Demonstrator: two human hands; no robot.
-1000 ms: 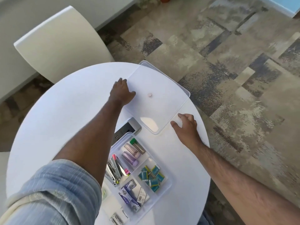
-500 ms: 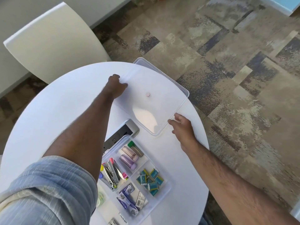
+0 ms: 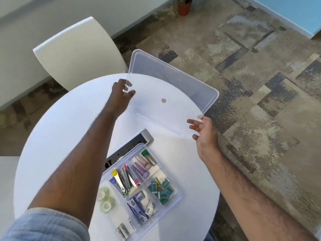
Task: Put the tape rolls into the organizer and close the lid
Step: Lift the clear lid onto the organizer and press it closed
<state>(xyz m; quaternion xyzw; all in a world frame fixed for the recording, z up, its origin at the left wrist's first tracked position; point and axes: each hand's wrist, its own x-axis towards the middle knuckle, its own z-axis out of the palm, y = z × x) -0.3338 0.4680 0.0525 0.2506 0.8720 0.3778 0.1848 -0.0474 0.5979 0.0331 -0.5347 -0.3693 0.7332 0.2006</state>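
A clear plastic lid hangs tilted above the far side of the round white table. My left hand pinches its left edge. My right hand holds its near right corner with the fingers spread under it. The clear organizer lies uncovered on the near part of the table, with staplers, staple boxes and small tubes in its compartments. Two pale green tape rolls lie in its left compartment, partly hidden by my left forearm.
A silver and black power strip lies just behind the organizer. A white chair stands at the table's far left. Patterned carpet lies to the right, and a potted plant stands by the far wall.
The lid lay flat on the table a second ago with both hands at its edges. Both hands have since lifted it off the table and tilted it up.
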